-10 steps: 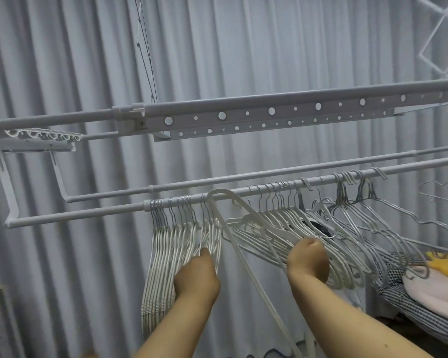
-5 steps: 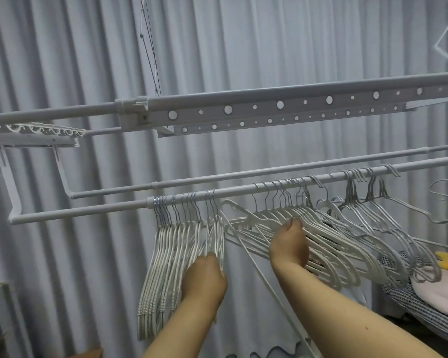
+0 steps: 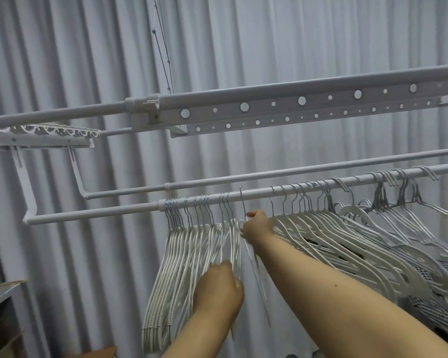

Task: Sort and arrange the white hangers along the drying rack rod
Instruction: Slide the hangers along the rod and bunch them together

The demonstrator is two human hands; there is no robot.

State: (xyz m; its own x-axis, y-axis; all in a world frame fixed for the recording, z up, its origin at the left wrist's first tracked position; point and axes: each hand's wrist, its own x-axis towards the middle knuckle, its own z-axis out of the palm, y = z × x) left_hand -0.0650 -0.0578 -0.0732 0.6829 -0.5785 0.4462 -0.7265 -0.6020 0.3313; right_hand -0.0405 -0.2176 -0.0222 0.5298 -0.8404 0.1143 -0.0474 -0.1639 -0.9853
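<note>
Head view: on the rod (image 3: 305, 188), tidy bunch of hangers (image 3: 192, 254) at left, steadied by left hand (image 3: 217, 293) curled on their lower edge; right hand (image 3: 256, 226) pinching one hanger's neck (image 3: 243, 202), hook above rod. Slanted hangers (image 3: 347, 239) rightward apparently still unsorted.

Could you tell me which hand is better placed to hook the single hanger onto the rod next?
Right hand: it grips the hanger just under the rod; the left hand holds the bundle lower.
</note>
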